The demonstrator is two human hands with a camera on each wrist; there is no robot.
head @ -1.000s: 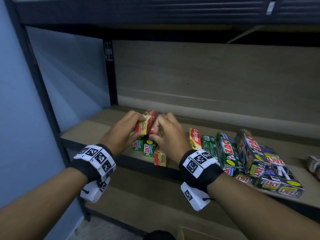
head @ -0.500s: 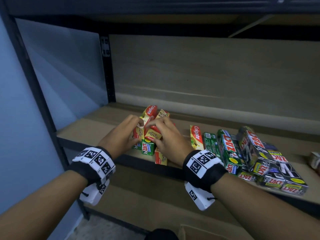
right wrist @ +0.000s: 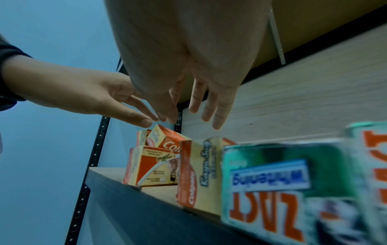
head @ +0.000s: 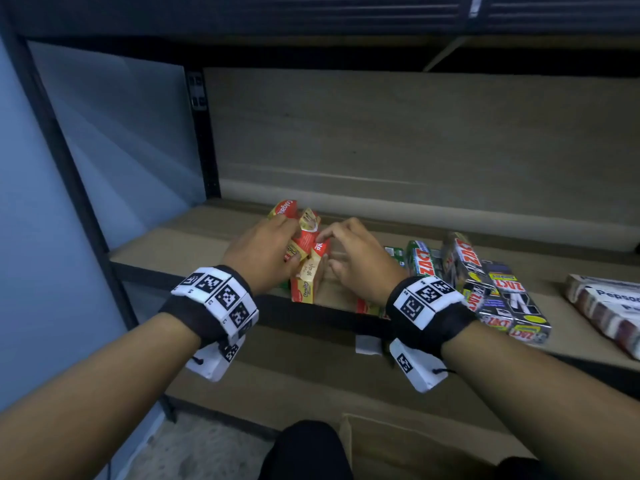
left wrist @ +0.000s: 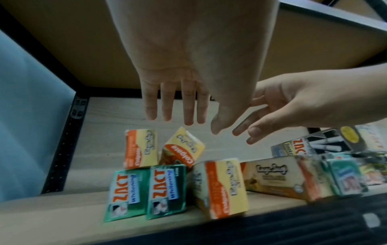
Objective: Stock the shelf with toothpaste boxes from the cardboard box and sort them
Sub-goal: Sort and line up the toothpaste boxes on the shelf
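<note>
Several red-and-yellow Colgate boxes (head: 304, 244) lie in a loose pile at the left of the shelf board (head: 180, 244), two of them on top of two green ZACT boxes (left wrist: 146, 190). My left hand (head: 263, 251) hovers just over the pile; the left wrist view shows its fingers (left wrist: 188, 106) straight and holding nothing. My right hand (head: 353, 254) is just right of the pile, with its fingers (right wrist: 209, 107) spread and empty. One more Colgate box (right wrist: 199, 174) stands on end at the shelf's front edge.
Green ZACT boxes (head: 420, 258) and black ZACT boxes (head: 502, 292) lie in a heap to the right, with a white Pepsodent box (head: 609, 306) beyond. A black upright post (head: 204, 133) stands at the shelf's back left. The cardboard box (head: 415, 448) sits on the floor below.
Both hands gripped Colgate boxes over the pile a second ago. They have let go and their fingers have opened; the right hand has drawn a little to the right.
</note>
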